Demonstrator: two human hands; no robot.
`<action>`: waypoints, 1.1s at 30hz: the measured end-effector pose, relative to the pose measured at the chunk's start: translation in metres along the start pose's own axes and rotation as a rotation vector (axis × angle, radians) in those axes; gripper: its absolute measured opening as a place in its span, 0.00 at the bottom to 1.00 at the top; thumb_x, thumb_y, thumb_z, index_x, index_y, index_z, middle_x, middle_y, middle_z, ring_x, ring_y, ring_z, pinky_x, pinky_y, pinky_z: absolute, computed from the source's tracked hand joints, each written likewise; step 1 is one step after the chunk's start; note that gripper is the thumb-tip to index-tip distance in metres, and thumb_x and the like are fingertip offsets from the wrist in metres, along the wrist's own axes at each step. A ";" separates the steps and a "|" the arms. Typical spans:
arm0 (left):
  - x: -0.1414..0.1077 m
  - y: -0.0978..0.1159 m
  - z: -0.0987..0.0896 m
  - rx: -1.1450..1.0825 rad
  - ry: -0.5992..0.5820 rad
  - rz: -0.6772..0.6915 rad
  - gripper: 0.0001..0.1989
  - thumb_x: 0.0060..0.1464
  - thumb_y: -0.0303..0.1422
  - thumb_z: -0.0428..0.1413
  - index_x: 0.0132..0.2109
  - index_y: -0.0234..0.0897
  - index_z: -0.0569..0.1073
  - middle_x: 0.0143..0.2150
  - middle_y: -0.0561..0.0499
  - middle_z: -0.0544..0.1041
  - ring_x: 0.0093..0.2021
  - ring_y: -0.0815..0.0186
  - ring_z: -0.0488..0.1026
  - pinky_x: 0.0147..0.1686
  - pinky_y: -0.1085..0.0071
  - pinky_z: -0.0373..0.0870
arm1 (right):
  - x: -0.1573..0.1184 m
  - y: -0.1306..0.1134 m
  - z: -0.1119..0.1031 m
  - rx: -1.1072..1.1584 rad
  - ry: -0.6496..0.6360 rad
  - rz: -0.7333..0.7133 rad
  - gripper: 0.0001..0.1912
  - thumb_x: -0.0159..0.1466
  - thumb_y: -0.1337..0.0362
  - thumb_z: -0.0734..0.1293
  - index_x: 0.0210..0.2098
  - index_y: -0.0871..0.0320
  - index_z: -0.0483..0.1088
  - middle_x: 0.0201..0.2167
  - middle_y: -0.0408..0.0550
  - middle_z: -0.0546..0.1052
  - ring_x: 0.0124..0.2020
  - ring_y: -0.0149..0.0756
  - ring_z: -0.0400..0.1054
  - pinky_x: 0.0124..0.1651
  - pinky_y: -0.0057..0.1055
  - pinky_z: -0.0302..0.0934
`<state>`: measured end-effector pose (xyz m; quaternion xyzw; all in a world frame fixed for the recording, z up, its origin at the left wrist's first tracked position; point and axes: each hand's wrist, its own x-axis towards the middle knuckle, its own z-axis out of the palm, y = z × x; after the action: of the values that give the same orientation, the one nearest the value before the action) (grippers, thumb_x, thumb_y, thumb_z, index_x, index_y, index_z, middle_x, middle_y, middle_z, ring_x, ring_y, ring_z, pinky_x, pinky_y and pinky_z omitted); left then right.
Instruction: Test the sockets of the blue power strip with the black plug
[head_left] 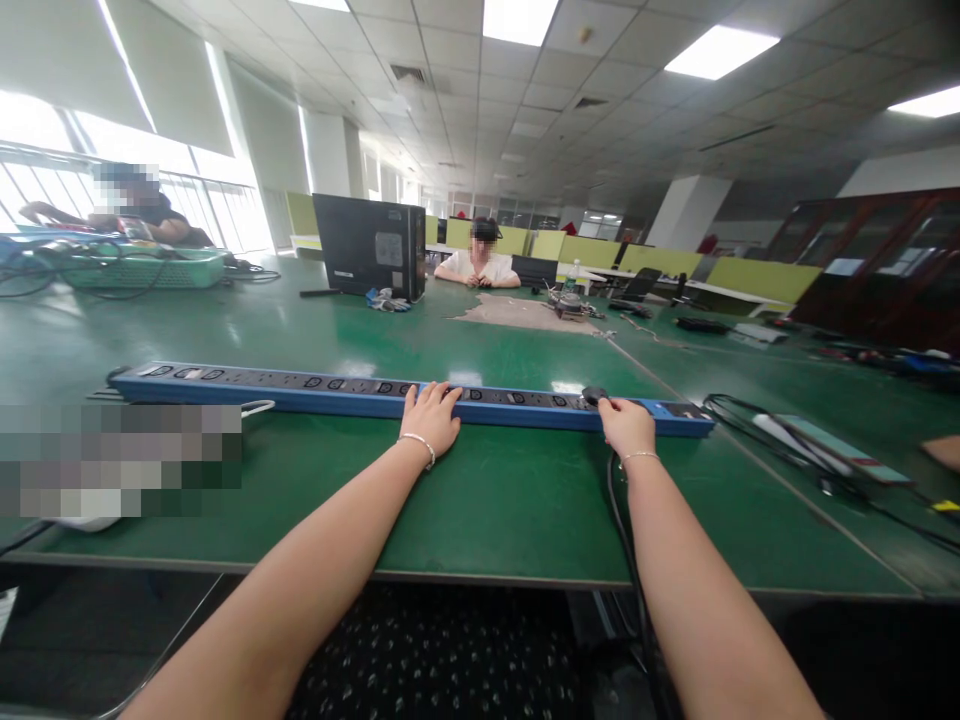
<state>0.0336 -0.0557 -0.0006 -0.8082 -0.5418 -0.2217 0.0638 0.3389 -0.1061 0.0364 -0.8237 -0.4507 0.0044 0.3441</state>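
A long blue power strip (525, 412) with a row of black sockets lies across the green table in front of me. My left hand (433, 418) rests with fingers spread on its middle, touching the top and front edge. Towards the strip's right end, my right hand (628, 427) is closed around a black plug (594, 395). The plug is at the sockets; whether it is fully seated cannot be seen. Its black cable (621, 510) hangs from under my right hand over the table's front edge.
A blurred-out area with a white item (94, 512) is at the left. Black cables and a flat green-and-white item (844, 448) lie right. Farther back stand a black computer case (367, 245) and a green basket (176, 270). Two people sit at the table's far side and left.
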 end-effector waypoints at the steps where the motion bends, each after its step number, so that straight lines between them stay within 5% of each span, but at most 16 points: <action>1: -0.001 0.000 0.000 -0.006 -0.002 -0.001 0.26 0.54 0.36 0.48 0.60 0.44 0.62 0.63 0.48 0.61 0.64 0.57 0.54 0.63 0.51 0.40 | 0.000 -0.004 -0.001 -0.060 -0.006 -0.027 0.17 0.58 0.57 0.58 0.33 0.60 0.75 0.27 0.55 0.77 0.32 0.41 0.71 0.37 0.32 0.62; 4: -0.005 0.001 -0.001 -0.009 -0.001 -0.002 0.27 0.53 0.35 0.48 0.61 0.43 0.61 0.64 0.48 0.61 0.64 0.58 0.53 0.63 0.51 0.39 | 0.004 -0.016 -0.006 -0.217 -0.051 -0.081 0.16 0.57 0.59 0.59 0.31 0.61 0.76 0.33 0.59 0.78 0.40 0.46 0.71 0.41 0.33 0.61; 16: -0.008 0.000 0.002 0.003 -0.013 0.001 0.29 0.52 0.34 0.48 0.62 0.43 0.59 0.65 0.48 0.59 0.64 0.58 0.52 0.63 0.51 0.41 | 0.025 -0.038 -0.007 -0.493 -0.249 -0.120 0.16 0.54 0.61 0.61 0.33 0.65 0.76 0.37 0.66 0.76 0.38 0.52 0.72 0.36 0.38 0.64; 27: -0.007 0.003 -0.001 0.012 -0.037 -0.006 0.29 0.52 0.33 0.48 0.62 0.42 0.59 0.65 0.48 0.58 0.64 0.58 0.52 0.64 0.52 0.41 | 0.001 -0.038 -0.005 -0.528 -0.203 -0.049 0.21 0.60 0.58 0.55 0.41 0.63 0.74 0.42 0.66 0.75 0.42 0.51 0.71 0.41 0.42 0.63; 33: -0.007 0.002 -0.001 -0.008 -0.026 0.003 0.29 0.51 0.33 0.48 0.62 0.42 0.60 0.65 0.47 0.59 0.65 0.58 0.51 0.64 0.52 0.40 | -0.017 -0.017 0.010 -0.291 -0.032 -0.068 0.27 0.64 0.55 0.51 0.58 0.56 0.63 0.45 0.60 0.75 0.44 0.47 0.70 0.45 0.40 0.62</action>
<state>0.0331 -0.0633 -0.0025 -0.8121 -0.5406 -0.2130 0.0540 0.3129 -0.1077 0.0335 -0.8489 -0.4795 -0.0595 0.2140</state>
